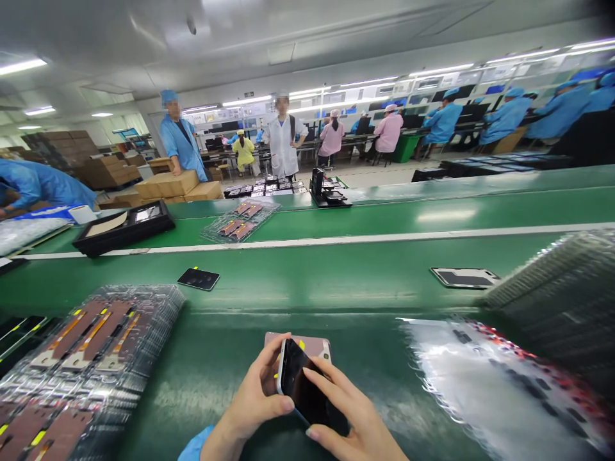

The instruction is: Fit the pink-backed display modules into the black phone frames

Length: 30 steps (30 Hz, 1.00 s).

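Note:
A smartphone (307, 383) with a dark screen is tilted between my two hands, just above the green bench. My left hand (257, 387) grips its left edge, thumb at the lower side and fingers near the top corner. On the other side my right hand (353, 413) has its fingertips on the screen and its thumb by the lower edge. Behind the phone lies a pinkish flat panel (314, 344) with a yellow tab, partly hidden by my hands and the phone.
Clear trays (110, 333) with brown parts are stacked at left. Plastic trays (562, 307) rise at right beside plastic sheets (461, 378). On the belt are a dark phone screen (198, 278), a framed panel (465, 277) and a black tray (125, 227). Several people work beyond.

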Motion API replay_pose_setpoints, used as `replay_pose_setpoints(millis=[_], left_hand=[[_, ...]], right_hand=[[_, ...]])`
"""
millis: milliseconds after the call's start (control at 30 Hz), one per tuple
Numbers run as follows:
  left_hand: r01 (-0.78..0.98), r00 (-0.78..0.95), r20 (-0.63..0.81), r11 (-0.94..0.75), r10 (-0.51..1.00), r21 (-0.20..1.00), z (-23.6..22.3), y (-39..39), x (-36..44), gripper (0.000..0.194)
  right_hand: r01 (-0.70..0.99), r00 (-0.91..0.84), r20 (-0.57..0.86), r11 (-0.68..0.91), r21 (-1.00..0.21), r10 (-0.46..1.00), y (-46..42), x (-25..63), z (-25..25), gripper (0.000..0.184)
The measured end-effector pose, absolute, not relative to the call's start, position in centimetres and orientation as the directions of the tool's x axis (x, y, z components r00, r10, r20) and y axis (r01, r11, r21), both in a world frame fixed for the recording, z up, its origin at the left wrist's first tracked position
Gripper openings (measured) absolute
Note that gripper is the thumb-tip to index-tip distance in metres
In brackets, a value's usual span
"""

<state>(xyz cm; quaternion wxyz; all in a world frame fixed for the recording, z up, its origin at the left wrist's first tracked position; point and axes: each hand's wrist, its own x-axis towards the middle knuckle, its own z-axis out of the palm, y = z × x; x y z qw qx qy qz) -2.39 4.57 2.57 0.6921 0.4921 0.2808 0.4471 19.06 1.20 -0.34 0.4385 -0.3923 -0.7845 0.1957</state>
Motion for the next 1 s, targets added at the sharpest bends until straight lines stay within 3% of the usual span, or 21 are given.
replay_pose_setpoints(millis=[1000], left_hand=[[-0.243,0.445,0.095,0.018,0.89,0.97,2.98,4.21,-2.43,0.079]], right_hand=[[0.481,-0.341,0.611,0.691,-0.54,0.715,1.25,18.8,0.23,0.057]])
